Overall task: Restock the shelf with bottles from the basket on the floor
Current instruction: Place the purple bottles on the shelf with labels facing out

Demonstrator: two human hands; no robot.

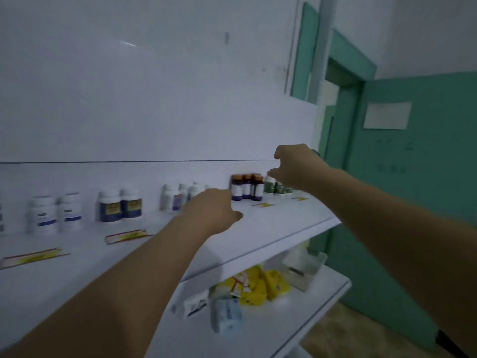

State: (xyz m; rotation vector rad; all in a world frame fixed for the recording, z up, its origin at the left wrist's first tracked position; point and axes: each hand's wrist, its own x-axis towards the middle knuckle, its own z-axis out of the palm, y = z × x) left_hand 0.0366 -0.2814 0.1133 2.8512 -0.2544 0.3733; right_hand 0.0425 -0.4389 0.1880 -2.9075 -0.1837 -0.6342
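Head view: white bottles [44,215] are ranged along the shelf [284,223] back. The left hand [211,210] is curled, grip not discernible. The right hand [296,166] is held part-open, empty, over green bottles [269,187]. Judged light, rigid, smooth; best gripped mid-body.

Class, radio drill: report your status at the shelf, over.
Left hand curled before white bottles, grip unclear. Right hand open at green bottles. Brown bottles shelved between. Basket out of view; nothing seen blocking.
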